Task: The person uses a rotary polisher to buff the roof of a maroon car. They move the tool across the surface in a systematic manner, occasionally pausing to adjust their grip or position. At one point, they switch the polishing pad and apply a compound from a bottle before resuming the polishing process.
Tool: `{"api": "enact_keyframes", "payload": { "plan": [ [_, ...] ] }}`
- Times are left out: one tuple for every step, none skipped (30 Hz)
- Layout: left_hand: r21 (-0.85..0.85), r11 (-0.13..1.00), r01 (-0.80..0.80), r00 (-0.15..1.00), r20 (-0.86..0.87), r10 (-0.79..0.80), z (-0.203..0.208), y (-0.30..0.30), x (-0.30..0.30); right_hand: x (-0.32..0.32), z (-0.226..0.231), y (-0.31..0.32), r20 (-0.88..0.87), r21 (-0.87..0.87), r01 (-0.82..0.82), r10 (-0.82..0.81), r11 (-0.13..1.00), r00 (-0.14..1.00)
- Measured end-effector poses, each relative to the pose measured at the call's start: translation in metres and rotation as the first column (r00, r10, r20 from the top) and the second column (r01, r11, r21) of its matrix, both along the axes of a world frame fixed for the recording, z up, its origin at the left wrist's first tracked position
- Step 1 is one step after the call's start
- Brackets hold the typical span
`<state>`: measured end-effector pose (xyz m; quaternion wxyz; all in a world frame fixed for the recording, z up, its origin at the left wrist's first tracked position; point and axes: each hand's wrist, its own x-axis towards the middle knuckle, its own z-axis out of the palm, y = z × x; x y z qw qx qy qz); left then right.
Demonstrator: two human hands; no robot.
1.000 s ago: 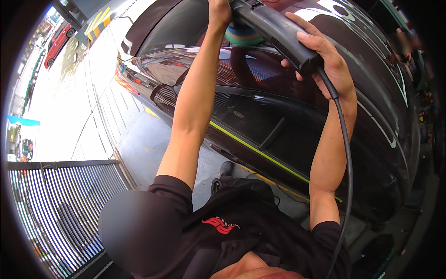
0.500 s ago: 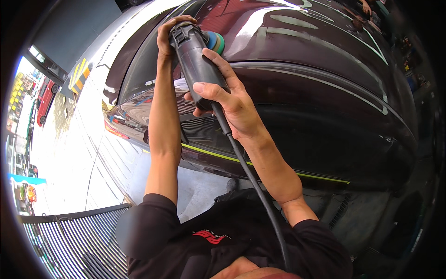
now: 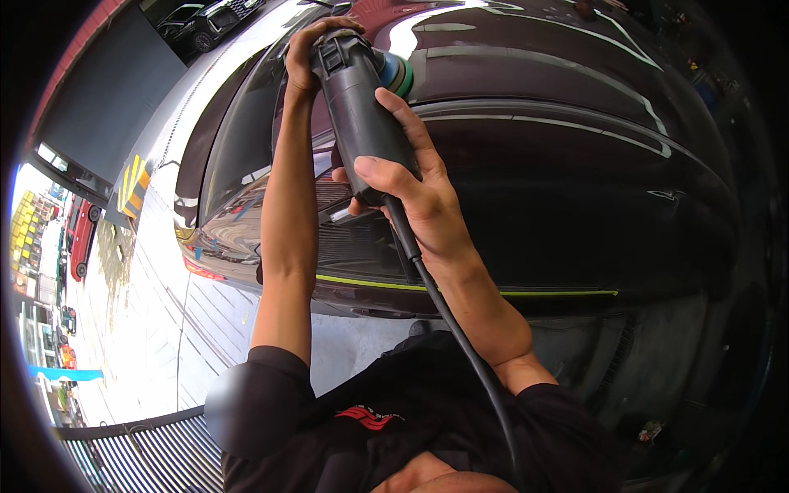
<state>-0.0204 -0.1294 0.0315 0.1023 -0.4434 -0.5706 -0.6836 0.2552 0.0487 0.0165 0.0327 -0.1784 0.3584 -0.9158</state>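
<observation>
Both hands hold a black corded polisher [image 3: 366,119] over a dark maroon car [image 3: 526,76]. My left hand [image 3: 308,53] is wrapped over the head end, with its fingers along the top. Around the rear of the body, by the cord, my right hand [image 3: 423,189] is closed, its thumb on top and one finger stretched along the side. A round blue and green pad [image 3: 398,76] is seen edge-on at the car's glossy upper panel; whether it spins I cannot tell. From the handle, the black cord [image 3: 464,337] runs back past my right forearm and over my shirt.
A yellow-green strip [image 3: 509,293] runs along the car's near lower side. At left stand a yellow-and-black striped block [image 3: 133,187] and a red car [image 3: 83,238]. A slatted metal grate [image 3: 140,456] lies at lower left. Another dark car [image 3: 205,25] is parked at the far left.
The polisher and both hands sit slightly further right in the picture, with the grip unchanged. The view has shifted, bringing more of the parked dark car into sight.
</observation>
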Motion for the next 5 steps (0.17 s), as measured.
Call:
{"api": "enact_keyframes", "payload": {
  "plan": [
    [-0.044,0.999,0.013,0.999,-0.041,-0.014,0.005,0.013,-0.004,0.003,0.0,0.007,-0.006,-0.014,0.018,-0.018,1.0,1.0],
    [-0.062,0.997,0.039,0.997,-0.068,-0.043,0.007,0.025,-0.007,0.005,0.001,0.016,-0.011,-0.012,0.041,-0.041,0.999,0.999],
    [-0.087,0.995,0.044,0.993,-0.102,-0.053,0.007,0.038,-0.013,0.005,0.0,0.025,-0.016,-0.007,0.062,-0.062,0.998,0.998],
    [-0.112,0.993,0.043,0.988,-0.143,-0.059,0.011,0.049,-0.018,0.005,0.001,0.035,-0.029,-0.003,0.079,-0.079,0.997,0.996],
    [-0.169,0.984,-0.06,0.969,-0.248,0.016,0.015,0.059,-0.023,0.008,0.002,0.045,-0.037,0.053,0.099,-0.097,0.994,0.995]
  ]
}}
